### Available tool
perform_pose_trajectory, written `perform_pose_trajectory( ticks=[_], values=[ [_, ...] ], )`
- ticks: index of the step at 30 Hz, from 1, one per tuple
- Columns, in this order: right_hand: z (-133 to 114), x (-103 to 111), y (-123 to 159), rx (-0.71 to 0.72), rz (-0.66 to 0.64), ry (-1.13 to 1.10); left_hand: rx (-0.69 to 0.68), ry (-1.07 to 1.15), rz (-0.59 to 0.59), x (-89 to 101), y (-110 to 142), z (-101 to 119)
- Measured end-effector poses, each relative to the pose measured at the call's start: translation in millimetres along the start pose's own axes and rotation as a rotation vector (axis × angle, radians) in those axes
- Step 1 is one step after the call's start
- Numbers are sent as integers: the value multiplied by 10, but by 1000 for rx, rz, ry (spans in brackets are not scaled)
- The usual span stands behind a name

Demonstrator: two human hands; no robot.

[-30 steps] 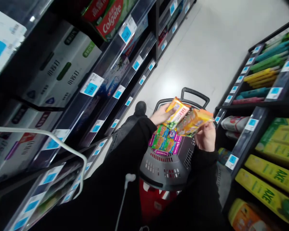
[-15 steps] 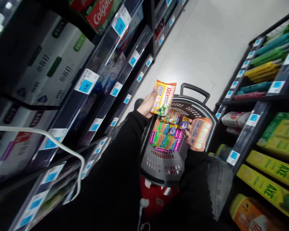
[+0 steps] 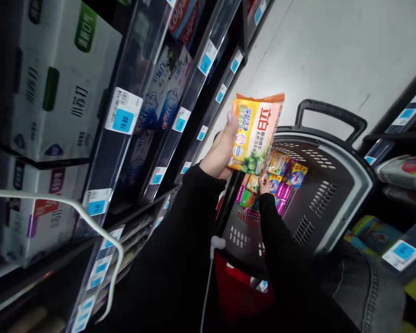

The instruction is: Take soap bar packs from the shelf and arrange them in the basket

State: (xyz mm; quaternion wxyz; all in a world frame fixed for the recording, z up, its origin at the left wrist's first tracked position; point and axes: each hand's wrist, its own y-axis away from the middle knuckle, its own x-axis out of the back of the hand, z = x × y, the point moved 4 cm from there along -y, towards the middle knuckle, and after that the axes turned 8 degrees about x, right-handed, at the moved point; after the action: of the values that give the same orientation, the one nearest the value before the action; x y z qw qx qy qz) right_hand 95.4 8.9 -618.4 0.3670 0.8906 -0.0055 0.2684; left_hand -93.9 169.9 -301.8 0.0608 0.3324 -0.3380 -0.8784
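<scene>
My left hand (image 3: 225, 147) is closed on a yellow and orange bar-soap pack (image 3: 254, 134), which I hold upright over the left side of a grey basket (image 3: 362, 175). Down inside the basket is my right hand (image 3: 264, 184), at a cluster of small colourful soap packs. Its fingers look curled and partly hidden by the raised pack; what they grip, if anything, is unclear. Beside that hand lies a yellow-orange pack (image 3: 253, 183). Purple and green packs lie around it, and a blue and yellow pack (image 3: 298, 175) is at the cluster's right.
Shelves with white toothpaste boxes (image 3: 69, 83) and price tags run along the left. The basket's black handle (image 3: 333, 113) rises at its far end. A white cable (image 3: 90, 222) crosses the lower left. Another shelf (image 3: 384, 138) stands close on the right.
My right hand has moved from the basket's right side, where it held an orange translucent pack, into the cluster. The left-hand pack now appears larger and farther right. The view has shifted.
</scene>
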Motion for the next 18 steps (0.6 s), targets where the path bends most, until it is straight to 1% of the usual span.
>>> perform_pose_trajectory(
  ticks=[2,4,7,8,10,13,15,16,17,18],
  values=[
    [21,-48,-34,-49,21,19,-3,-5,11,10,-2,8],
    [16,-48,-34,-88,60,58,15,-17,-19,-8,-4,14],
    [-49,17,-1,-137,124,145,36,-24,-97,-82,4,18],
    [-84,44,10,-151,137,172,39,-20,-101,-104,8,15],
    [-167,87,32,-170,147,207,29,2,-74,-133,18,13],
    [-304,110,83,-135,120,244,4,40,-41,-156,32,22],
    [-378,149,154,-119,125,313,10,48,-55,-158,36,33],
    [-415,192,201,-118,134,342,21,45,-68,-153,35,37],
    [-471,245,248,-87,117,356,33,36,-76,-142,33,40],
    [-549,314,300,-38,80,313,44,21,-78,-127,28,37]
  ],
)
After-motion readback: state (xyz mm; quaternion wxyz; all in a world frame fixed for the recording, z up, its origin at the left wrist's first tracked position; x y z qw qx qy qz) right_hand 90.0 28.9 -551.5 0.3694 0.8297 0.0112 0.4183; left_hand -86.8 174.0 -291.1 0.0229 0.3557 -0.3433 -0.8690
